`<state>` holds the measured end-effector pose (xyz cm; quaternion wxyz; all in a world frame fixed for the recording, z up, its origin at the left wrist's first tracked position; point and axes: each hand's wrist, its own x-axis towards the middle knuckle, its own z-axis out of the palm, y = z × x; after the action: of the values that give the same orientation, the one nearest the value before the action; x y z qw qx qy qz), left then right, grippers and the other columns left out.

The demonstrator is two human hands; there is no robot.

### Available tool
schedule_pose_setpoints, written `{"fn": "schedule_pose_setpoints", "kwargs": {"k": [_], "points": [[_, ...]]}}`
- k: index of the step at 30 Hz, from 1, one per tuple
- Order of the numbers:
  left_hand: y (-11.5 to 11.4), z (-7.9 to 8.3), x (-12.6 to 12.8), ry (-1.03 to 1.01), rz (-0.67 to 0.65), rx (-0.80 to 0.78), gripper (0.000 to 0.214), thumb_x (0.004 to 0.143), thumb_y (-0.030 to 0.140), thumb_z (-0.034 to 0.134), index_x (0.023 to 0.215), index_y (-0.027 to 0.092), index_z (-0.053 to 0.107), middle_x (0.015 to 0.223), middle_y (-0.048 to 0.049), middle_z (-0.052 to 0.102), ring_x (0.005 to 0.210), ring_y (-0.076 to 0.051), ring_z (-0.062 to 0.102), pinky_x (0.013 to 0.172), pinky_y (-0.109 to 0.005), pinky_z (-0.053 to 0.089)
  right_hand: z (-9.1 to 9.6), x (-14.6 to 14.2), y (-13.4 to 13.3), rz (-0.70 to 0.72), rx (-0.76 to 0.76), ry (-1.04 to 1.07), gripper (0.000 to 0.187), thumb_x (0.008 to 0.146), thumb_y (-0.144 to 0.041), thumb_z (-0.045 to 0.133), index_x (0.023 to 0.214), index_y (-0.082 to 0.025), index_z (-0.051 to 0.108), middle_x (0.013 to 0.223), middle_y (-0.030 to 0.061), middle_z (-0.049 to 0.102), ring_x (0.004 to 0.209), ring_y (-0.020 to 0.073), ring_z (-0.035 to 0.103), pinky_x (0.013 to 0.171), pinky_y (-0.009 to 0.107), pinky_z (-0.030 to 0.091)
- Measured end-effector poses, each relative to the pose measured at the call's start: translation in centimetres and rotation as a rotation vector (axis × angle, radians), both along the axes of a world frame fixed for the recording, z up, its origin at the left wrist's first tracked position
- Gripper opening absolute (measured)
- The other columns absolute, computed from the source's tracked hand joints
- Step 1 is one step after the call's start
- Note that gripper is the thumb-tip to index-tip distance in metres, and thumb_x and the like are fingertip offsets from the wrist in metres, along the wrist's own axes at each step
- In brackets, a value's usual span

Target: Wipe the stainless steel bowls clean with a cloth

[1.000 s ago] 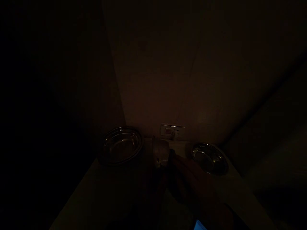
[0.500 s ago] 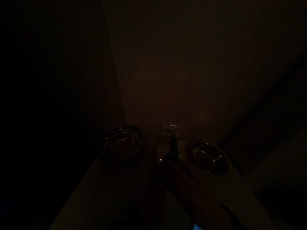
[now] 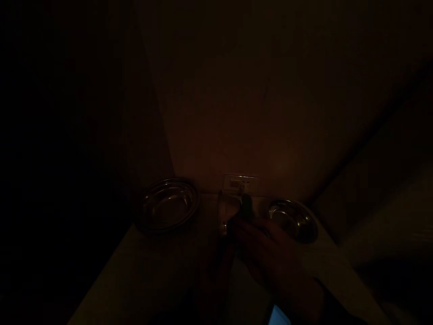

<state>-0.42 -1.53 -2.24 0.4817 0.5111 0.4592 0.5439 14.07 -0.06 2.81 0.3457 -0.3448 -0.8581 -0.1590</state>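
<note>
The picture is very dark. My right hand (image 3: pixel 270 253) reaches in from the lower right, its fingers bent round a dark green, long thing (image 3: pixel 246 205) whose kind I cannot make out. Close beside its fingertips, on the left, stands a shiny, cup-like thing (image 3: pixel 225 212); whether the hand touches it is unclear. My left hand (image 3: pixel 216 273) is a faint shape below the cup-like thing, its fingers lost in shadow.
A wide metal bowl (image 3: pixel 169 225) sits at the left of the pale tabletop (image 3: pixel 118 271), a smaller metal bowl (image 3: pixel 309 230) at the right. Behind, a socket plate (image 3: pixel 252 184) is set low on the wall. A lit screen (image 3: pixel 279 316) shows at the bottom edge.
The view has shifted slightly, so the bowls and socket plate sit a little further left. More of the lit screen shows. My right hand stays by the cup-like thing.
</note>
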Motion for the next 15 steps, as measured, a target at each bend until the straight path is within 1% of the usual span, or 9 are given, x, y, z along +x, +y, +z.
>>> {"fn": "schedule_pose_setpoints", "kwargs": {"k": [3,5,8,10,13,15], "points": [[-0.12,0.31,0.17,-0.008,0.014,-0.001,0.03,0.088,0.035,0.051,0.112,0.017,0.057,0.115,-0.0082,0.059,0.096,-0.018,0.06,0.083,-0.039,0.051,-0.04,0.23,0.27,-0.059,-0.02,0.037,0.038,0.087,-0.008,0.047,0.124,-0.013,0.055,0.117,0.0103,0.064,0.101,0.0222,0.057,0.079,0.038,0.053],[-0.22,0.51,0.25,-0.012,0.023,0.001,0.029,0.088,0.036,0.05,0.11,0.018,0.058,0.114,-0.0083,0.06,0.097,-0.018,0.06,0.084,-0.039,0.051,-0.06,0.08,0.09,-0.036,-0.021,-0.007,0.037,0.088,-0.008,0.047,0.124,-0.012,0.055,0.122,0.0101,0.062,0.104,0.0226,0.055,0.081,0.038,0.053],[-0.33,0.62,0.25,-0.017,0.023,0.003,0.027,0.088,0.038,0.05,0.106,0.02,0.061,0.113,-0.0078,0.061,0.098,-0.017,0.06,0.086,-0.038,0.05,0.14,-0.17,-0.22,0.047,-0.004,-0.08,0.032,0.09,-0.012,0.046,0.119,-0.013,0.058,0.122,0.0082,0.062,0.105,0.0227,0.054,0.082,0.038,0.052],[-0.32,0.57,0.24,-0.023,0.012,0.001,0.027,0.088,0.036,0.051,0.106,0.02,0.06,0.113,-0.0077,0.061,0.097,-0.018,0.06,0.085,-0.038,0.05,0.36,-0.12,-0.2,0.046,-0.011,-0.056,0.03,0.09,-0.011,0.046,0.116,-0.013,0.06,0.118,0.0076,0.064,0.101,0.0218,0.055,0.079,0.037,0.052],[-0.11,0.46,0.29,-0.041,-0.005,-0.008,0.029,0.088,0.034,0.052,0.111,0.017,0.058,0.114,-0.0079,0.06,0.096,-0.018,0.06,0.083,-0.039,0.051,0.56,0.03,-0.1,0.003,-0.031,-0.008,0.031,0.088,-0.008,0.047,0.116,-0.011,0.06,0.117,0.0082,0.065,0.1,0.0221,0.054,0.078,0.036,0.052],[0.08,0.49,0.29,-0.058,-0.017,-0.015,0.031,0.088,0.034,0.052,0.113,0.017,0.057,0.115,-0.0081,0.059,0.097,-0.019,0.06,0.082,-0.039,0.051,0.57,-0.08,-0.22,0.033,-0.031,-0.025,0.03,0.088,-0.009,0.048,0.116,-0.011,0.06,0.12,0.0081,0.063,0.103,0.0233,0.053,0.08,0.038,0.051]]}}
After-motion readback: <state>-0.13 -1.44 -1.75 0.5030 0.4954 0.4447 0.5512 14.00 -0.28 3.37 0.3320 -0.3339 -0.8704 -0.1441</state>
